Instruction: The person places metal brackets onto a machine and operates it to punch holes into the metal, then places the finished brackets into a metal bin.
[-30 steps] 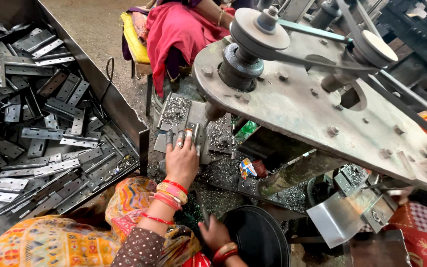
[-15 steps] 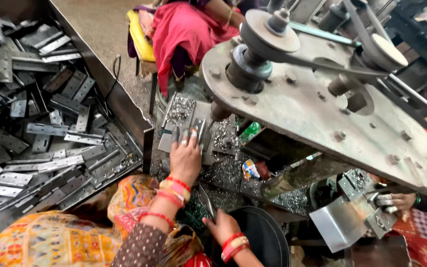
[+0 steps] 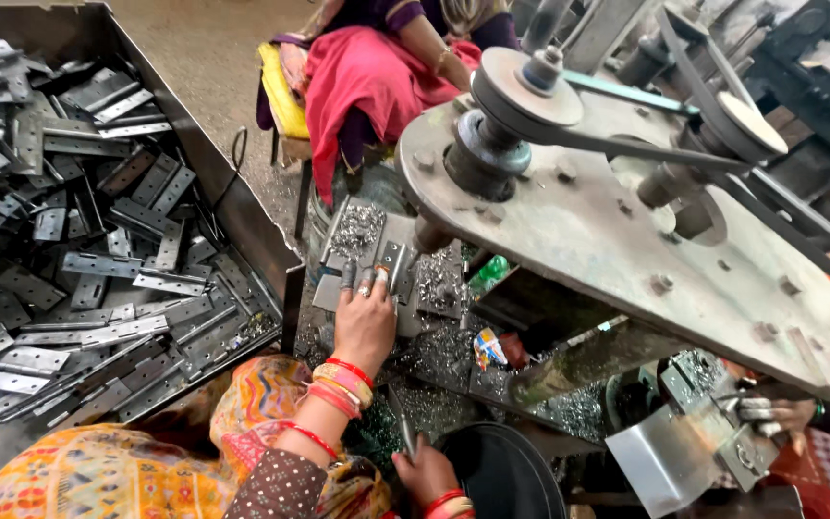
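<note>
A metal hinge [image 3: 383, 261] is being pressed flat on the machine table [image 3: 439, 288] by the left hand [image 3: 365, 322], its fingers spread over the piece just below the drill spindle [image 3: 431, 235], at about twelve o'clock from the wrist. The right hand [image 3: 427, 471] is being closed around a thin metal rod [image 3: 403, 432], low at six o'clock beside a round black pan [image 3: 506, 476].

Injury is being risked, in all likelihood: fingertips are being held close beneath the spindle, and the bangles [image 3: 338, 383] on the wrist are being worn near a belt [image 3: 626, 154] and pulley [image 3: 525, 88] left unguarded, so a snag or a slip on the loose metal shavings [image 3: 434, 351] could be caused. The hinge could also be spun out if the pressure is being eased.

At nine o'clock, a large steel bin [image 3: 252, 231] is being filled with a heap of flat grey hinges [image 3: 79, 240], stacked in no order. What the black pan is holding cannot be told. At twelve o'clock, another person in a pink garment [image 3: 367, 82] is being seated on a yellow stool [image 3: 280, 91].
</note>
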